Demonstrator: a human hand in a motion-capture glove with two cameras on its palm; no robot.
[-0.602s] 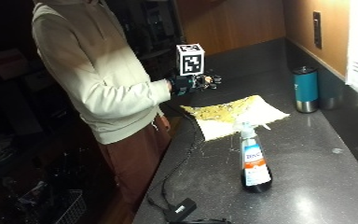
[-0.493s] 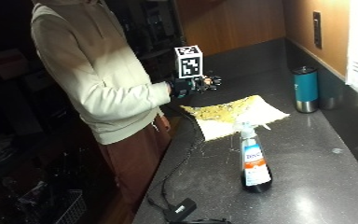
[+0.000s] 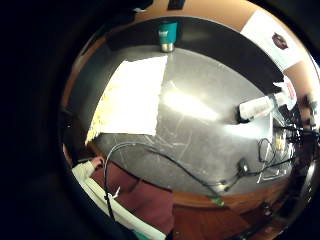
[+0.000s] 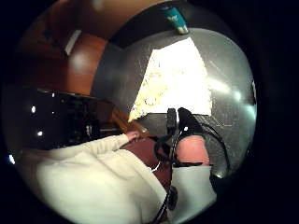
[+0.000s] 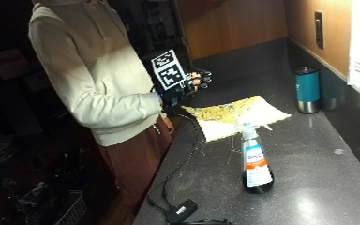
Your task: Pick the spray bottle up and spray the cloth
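A spray bottle (image 5: 255,161) with a white trigger head and dark liquid stands upright on the dark counter (image 5: 317,187), nearer the front than the cloth. The pale yellow-speckled cloth (image 5: 235,116) lies flat further back by the counter's left edge. My gloved right hand (image 5: 197,80) hovers in the air above that edge, just left of the cloth and well away from the bottle, its fingers loosely curled around nothing. The palm views look down on the cloth (image 3: 134,97) (image 4: 176,78), and the little finger side also shows the bottle (image 3: 261,106) far off.
A teal tumbler (image 5: 307,89) (image 3: 167,35) stands at the back by the wall, beyond the cloth. A small black adapter (image 5: 181,209) lies at the counter's front edge. The person stands close against the counter's left side. Bare counter lies between cloth and bottle.
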